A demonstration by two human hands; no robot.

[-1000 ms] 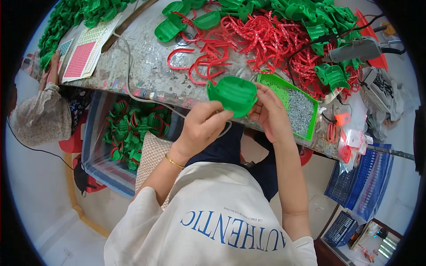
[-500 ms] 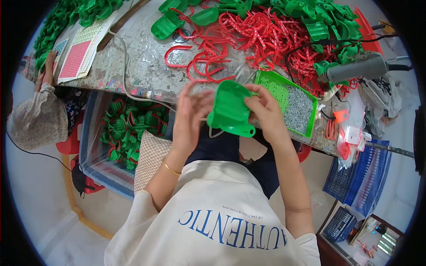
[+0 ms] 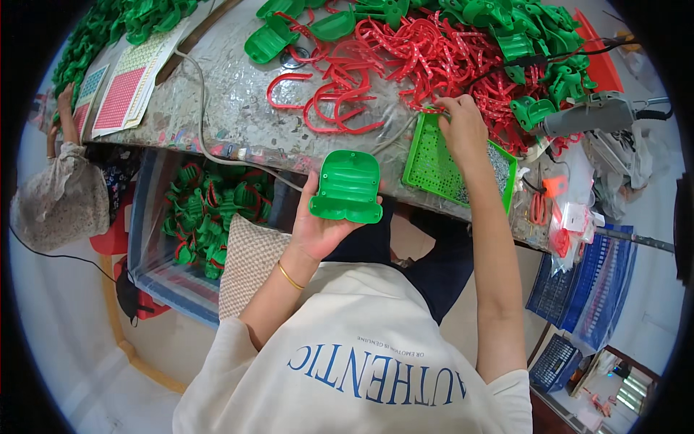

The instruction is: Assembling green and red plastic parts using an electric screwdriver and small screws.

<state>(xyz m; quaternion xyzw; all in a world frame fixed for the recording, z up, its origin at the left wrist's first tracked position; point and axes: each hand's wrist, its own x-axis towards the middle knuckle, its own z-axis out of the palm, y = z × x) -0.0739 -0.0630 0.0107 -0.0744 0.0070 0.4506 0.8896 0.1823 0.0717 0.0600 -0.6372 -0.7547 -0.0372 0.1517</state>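
My left hand (image 3: 316,235) holds a green plastic shell piece (image 3: 350,184) just off the table's near edge, its ribbed hollow side up and a two-lobed lip toward me. The palm and fingers are under and beside the piece. My right hand (image 3: 464,130) is over the far side of a bright green tray (image 3: 437,189), beside a heap of red curved strips (image 3: 434,61). Its fingers are bent together at the heap's near edge, and what lies between them is too small to make out. Small grey metal bits (image 3: 501,165) fill the tray's right part.
Green shell pieces (image 3: 520,47) are piled behind the red strips. A grey cylindrical tool (image 3: 589,116) with a cable juts in at right, near red-handled scissors (image 3: 538,208). A crate (image 3: 152,253) of assembled green-and-red pieces stands below left. A co-worker's arm (image 3: 66,119) rests by printed sheets (image 3: 129,90).
My right hand has let go of the green shell piece and moved away and right to the tray's far side. The left hand now holds the piece alone, turned hollow side up.
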